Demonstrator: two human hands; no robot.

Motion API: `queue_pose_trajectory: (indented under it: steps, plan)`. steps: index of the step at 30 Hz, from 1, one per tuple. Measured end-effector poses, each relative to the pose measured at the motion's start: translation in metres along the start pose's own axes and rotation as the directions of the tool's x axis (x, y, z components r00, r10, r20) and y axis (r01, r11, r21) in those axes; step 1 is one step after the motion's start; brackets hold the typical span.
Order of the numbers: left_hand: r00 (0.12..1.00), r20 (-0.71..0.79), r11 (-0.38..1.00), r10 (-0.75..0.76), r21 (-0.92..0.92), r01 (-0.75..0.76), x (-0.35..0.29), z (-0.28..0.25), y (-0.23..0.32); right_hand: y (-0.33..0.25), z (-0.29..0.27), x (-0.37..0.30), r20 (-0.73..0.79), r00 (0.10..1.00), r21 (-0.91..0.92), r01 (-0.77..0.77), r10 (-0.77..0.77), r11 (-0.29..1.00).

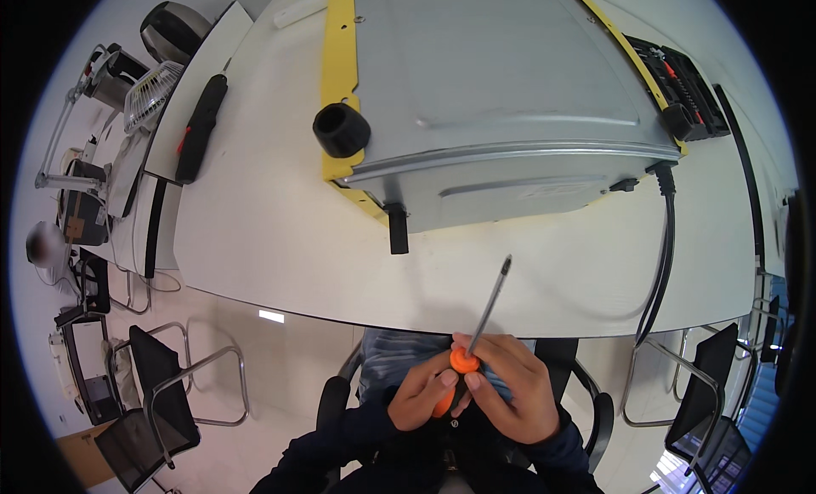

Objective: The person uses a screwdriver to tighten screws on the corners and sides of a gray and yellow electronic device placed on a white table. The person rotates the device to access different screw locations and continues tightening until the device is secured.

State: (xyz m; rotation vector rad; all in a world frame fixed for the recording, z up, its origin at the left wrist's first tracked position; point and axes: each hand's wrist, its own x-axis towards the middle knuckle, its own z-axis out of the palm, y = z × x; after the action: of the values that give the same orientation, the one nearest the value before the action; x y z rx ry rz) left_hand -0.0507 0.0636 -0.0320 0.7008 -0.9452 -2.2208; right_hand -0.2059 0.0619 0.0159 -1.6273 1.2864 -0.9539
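Close to my body, just off the table's near edge, both my hands are closed around a screwdriver (490,304) with an orange and dark handle. My left hand (423,394) grips the lower handle, while the fingers and thumb of my right hand (516,390) press round its orange collar. The metal shaft slants up and away, its dark tip above the white table (340,277). Beyond the tip lies a large grey metal box (501,78) with yellow edge strips. Black feet (342,129) stick out at its corners, and a black cable runs from its near side.
A black cordless screwdriver (202,129) rests on the table's left side. Behind the box at right is an open black tool case (680,90). The power cable (667,248) drops over the near edge. Chairs (166,392) stand on both sides; a person sits far left.
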Motion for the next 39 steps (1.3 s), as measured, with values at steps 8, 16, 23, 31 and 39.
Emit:
queue_pose_trajectory:
  steps: [8,16,23,31,39]
  plan:
    - [0.988,-0.134,0.996,0.083,-0.030,-0.088,-0.008,-0.003,-0.003,-0.007,0.015,0.004,0.055,0.997,-0.016,-0.052,0.052,0.999]
    - [0.967,-0.182,0.984,0.179,0.036,-0.175,-0.016,-0.010,-0.001,-0.016,0.027,0.010,0.077,0.997,0.026,0.013,-0.015,1.000]
    - [0.938,-0.206,0.955,0.279,0.163,-0.249,-0.015,-0.007,0.000,-0.016,0.032,0.009,-0.003,1.000,0.102,0.014,-0.014,0.995]
    - [0.890,-0.224,0.896,0.396,0.307,-0.321,-0.012,-0.006,0.017,-0.016,0.038,0.013,-0.052,0.993,0.161,0.113,-0.106,0.980]
    - [0.884,-0.200,0.880,0.422,0.324,-0.347,-0.008,-0.006,0.020,-0.017,0.037,0.013,-0.033,0.998,0.174,0.059,-0.055,0.983]
